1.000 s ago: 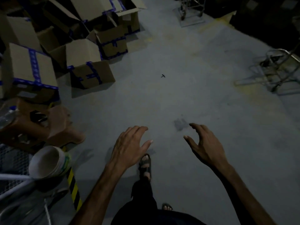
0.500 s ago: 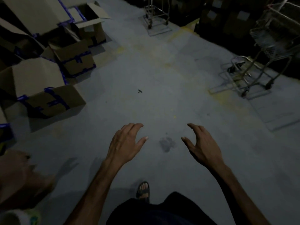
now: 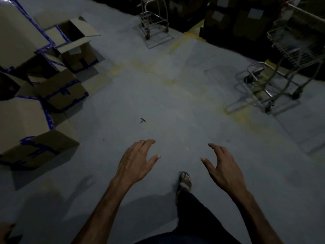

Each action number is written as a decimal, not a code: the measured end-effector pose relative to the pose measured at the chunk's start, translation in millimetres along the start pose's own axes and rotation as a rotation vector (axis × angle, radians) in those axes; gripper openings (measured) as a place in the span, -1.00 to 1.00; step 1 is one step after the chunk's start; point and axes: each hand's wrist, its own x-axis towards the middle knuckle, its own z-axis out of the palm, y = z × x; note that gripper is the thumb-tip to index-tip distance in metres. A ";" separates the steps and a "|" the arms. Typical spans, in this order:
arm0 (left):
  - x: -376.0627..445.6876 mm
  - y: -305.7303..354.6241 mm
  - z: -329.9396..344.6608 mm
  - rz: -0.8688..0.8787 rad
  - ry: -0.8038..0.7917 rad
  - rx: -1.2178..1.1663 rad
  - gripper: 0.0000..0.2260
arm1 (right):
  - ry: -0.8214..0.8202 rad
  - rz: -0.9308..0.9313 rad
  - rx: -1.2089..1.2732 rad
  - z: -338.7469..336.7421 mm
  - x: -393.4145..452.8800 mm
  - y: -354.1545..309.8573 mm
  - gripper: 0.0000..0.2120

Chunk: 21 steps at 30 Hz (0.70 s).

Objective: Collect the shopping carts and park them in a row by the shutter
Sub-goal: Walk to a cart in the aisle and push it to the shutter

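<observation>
Standing well ahead and to the right of the empty hands, a wire shopping cart [image 3: 281, 71] shows a chromed tube frame, a mesh basket and small dark castors on the floor. A second cart [image 3: 153, 23], also bare metal tubing with a low wire rack, sits far ahead of the hands, a little left of the midline, near dark stacked goods. Neither cart is touched.

The left hand [image 3: 135, 166] and right hand [image 3: 223, 169] hover side by side with a gap between them, palms down, fingers spread and loosely bent, holding nothing. Below and between them, a foot in a dark strapped sandal [image 3: 184, 181] rests on the smooth grey concrete floor [image 3: 175, 95], which carries worn, patchy yellow paint lines. Just ahead of the left hand lies a small black T-shaped scrap [image 3: 142, 120].

Well off to the left of the left hand, brown corrugated cardboard boxes [image 3: 52, 90] bound with blue tape are heaped unevenly, some tilted, one with its flaps open.
</observation>
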 end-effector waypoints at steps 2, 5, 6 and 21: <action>53.5 4.3 -8.5 -0.008 0.001 0.016 -0.41 | 0.011 -0.006 0.002 -16.0 54.8 0.0 -0.43; 135.5 14.1 -29.8 -0.016 0.044 0.004 -0.42 | 0.023 -0.024 0.003 -47.8 137.8 -9.3 -0.43; 161.9 16.6 -36.4 -0.018 0.068 0.000 -0.43 | 0.026 -0.044 -0.001 -57.3 165.3 -12.3 -0.44; 482.3 -31.1 -49.9 -0.077 0.151 -0.005 -0.26 | -0.016 -0.122 -0.051 -105.3 507.1 -69.6 -0.40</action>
